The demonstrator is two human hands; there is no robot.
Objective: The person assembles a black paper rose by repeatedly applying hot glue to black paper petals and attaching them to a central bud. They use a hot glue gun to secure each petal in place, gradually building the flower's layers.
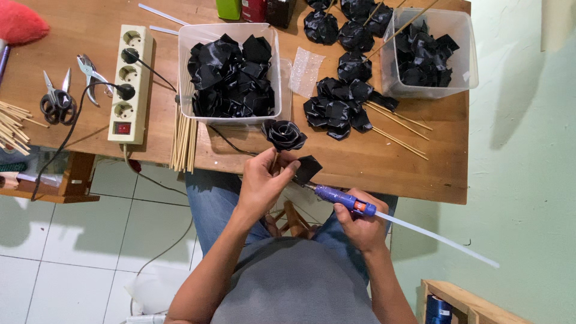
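Nearest, right hand (360, 227) closed around purple glue gun (343, 199), nozzle touching a black petal (307, 169). Just beyond, left hand (263, 183) pinching that petal and the stick of a black rose (284, 134), over the table (420, 174) edge. Farther back, tub (228, 72) of petals, power strip (130, 84), scissors (57, 99).

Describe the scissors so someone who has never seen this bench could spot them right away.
Start at the wooden table and go to its left end, past the cream power strip. The scissors lie flat there, between a pile of thin wooden sticks and silver pliers. Their black loop handles and short silver blades set them apart from the pliers, which are all metal.
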